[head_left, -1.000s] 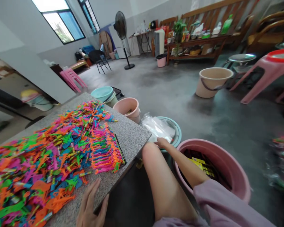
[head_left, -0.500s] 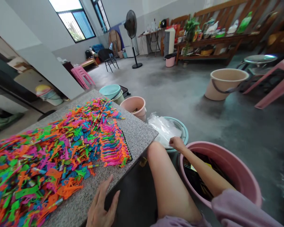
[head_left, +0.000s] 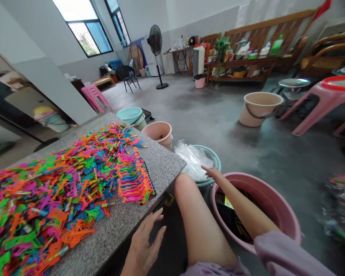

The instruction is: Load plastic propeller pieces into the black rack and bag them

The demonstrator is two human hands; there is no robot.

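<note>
My left hand (head_left: 146,240) hangs beside the front edge of the granite tabletop (head_left: 168,168), thumb and fingers apart, holding nothing. My right hand (head_left: 212,173) reaches out over the clear plastic bags (head_left: 191,159), fingers stretched toward them; whether it touches them I cannot tell. Those bags lie in a light-blue basin (head_left: 217,158) beside my knee. On the tabletop, a neat row of small colourful plastic toys (head_left: 133,178) lies along a dark strip. Left of it spreads a large heap of similar loose toys (head_left: 60,191) in orange, green, pink and blue.
A big pink tub (head_left: 287,214) with dark items inside stands under my right forearm. Beyond the table are a peach bucket (head_left: 165,134) and a turquoise basin (head_left: 129,114). Farther off stand a beige bucket (head_left: 254,115), a pink stool (head_left: 319,97) and a fan (head_left: 158,61).
My left hand has moved right, away from the tabletop. The fingers of my right hand, curled before, are now stretched out over the plastic bags. The view has turned slightly right.
</note>
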